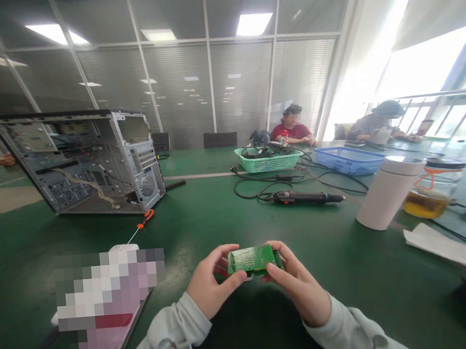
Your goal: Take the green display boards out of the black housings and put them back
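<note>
A single green circuit board (254, 260) is held flat above the near edge of the green-topped table (204, 225), its face turned up and small details on it too blurred to read. The left hand (213, 281) and right hand (296, 282) are both closed around it, gripping opposite short edges between fingers and thumbs.

Nearest the hands, to the left, lies one orange-handled screwdriver (145, 219), just in front of one open desktop PC case (87, 164), which lies on its side. A pixelated object (112, 302) beside the left hand is impossible to make out. Toward the far edge sit one mint-green plastic basket (268, 161) and one blue plastic basket (348, 161), with one black electric screwdriver (305, 197) in front of them. At the right stand one white tumbler (390, 191) and one glass jar of amber liquid (432, 196). Two seated people (293, 129) (374, 125) work farther along.
</note>
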Motion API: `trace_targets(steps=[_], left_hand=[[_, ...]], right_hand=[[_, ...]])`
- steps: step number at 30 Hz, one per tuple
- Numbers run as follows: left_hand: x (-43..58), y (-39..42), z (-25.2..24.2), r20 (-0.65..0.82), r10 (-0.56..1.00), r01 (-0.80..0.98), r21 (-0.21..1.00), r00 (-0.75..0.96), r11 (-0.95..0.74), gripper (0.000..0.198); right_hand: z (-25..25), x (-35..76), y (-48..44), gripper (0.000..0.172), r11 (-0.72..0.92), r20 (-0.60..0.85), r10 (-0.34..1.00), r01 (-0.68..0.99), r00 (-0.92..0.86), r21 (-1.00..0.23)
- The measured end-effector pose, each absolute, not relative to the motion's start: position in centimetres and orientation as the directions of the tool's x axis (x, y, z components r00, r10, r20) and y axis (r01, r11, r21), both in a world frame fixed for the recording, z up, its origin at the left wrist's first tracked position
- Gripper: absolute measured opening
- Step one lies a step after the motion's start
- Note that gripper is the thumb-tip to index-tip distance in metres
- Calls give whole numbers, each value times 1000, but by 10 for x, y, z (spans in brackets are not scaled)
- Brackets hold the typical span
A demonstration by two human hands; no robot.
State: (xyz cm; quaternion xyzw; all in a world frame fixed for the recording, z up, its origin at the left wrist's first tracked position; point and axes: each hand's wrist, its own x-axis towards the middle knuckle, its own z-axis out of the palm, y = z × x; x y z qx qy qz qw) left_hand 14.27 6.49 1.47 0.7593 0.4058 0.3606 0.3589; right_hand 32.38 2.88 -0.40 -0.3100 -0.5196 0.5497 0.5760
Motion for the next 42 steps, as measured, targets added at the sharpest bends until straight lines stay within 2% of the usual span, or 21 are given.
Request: trace_targets(steps=[3,5,7,9,13,17,21,26,28,31,37,40,42], left_hand=[[143,67,13,254,874,313,862,415,-399,35],[143,66,13,282,869,307,853,407,-421,35],[142,64,14,321,855,326,824,406,-464,33],[142,62,17,367,830,367,768,420,-525,31],[144,59,22,447,732,429,605,514,-671,31],[146,56,25,478,683,438,531,552,-725,34],[145,56,24,458,700,434,560,548,-706,38],[142,61,10,388,765,462,627,514,-627,79],[141,65,3,349,793,483,648,500,-589,84],[141,69,-2,300,818,513,660,490,-549,75],[141,72,-1,299,811,546,617,503,-566,49],[141,70,2,301,802,557,593,516,-581,36],[141,70,3,292,796,562,582,530,-588,30]], right_hand=[[-4,326,31,34,239,286,946,-267,-155,-934],[-2,329,32,33,280,298,942,-131,-153,-951],[1,332,32,31,335,321,935,74,-154,-939],[3,335,32,30,413,383,911,293,-155,-863],[9,338,29,35,580,535,800,579,-272,-573],[14,338,27,40,662,556,722,644,-412,-384],[15,339,27,33,664,580,710,654,-399,-363],[17,340,27,26,670,652,669,669,-357,-321],[18,340,26,26,677,674,650,670,-350,-305],[19,339,23,27,663,663,677,657,-320,-359],[20,339,21,27,450,484,870,554,-94,-701],[23,356,15,33,378,427,904,505,-21,-776],[25,382,5,38,318,419,905,537,75,-782]])
